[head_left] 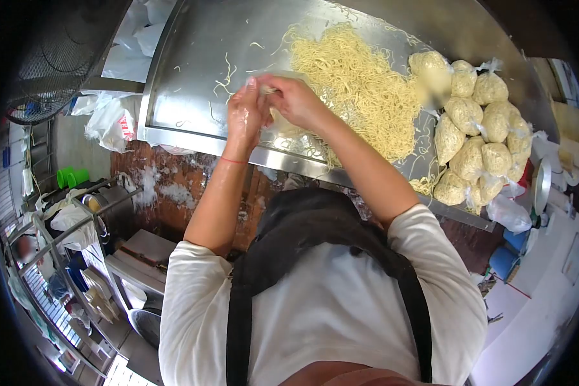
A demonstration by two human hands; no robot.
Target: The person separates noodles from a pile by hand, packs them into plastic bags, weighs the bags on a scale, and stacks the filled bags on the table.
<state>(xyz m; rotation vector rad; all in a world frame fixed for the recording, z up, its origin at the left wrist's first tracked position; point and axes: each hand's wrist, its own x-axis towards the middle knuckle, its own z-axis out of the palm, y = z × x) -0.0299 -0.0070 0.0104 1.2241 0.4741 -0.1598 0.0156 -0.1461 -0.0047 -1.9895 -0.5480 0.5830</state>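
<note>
My left hand [245, 116] is closed, its fingertips pinched together near the top, with a red string round the wrist. Close against it, my right hand [293, 101] is also closed, fingers bent inward. Between and below them shows a thin, see-through plastic bag [281, 123], partly hidden by the fingers; its contents, if any, I cannot make out. Just right of my hands lies a big heap of yellow noodles [367, 90] on the metal table [199, 38].
Several knotted bags of noodles [466, 114] are piled at the table's right end. Loose noodle strands [225, 78] lie scattered on the left. A caged fan [48, 71] stands at the far left. White plastic bags [112, 122] hang by the table's left corner, with green cups [77, 177] beyond.
</note>
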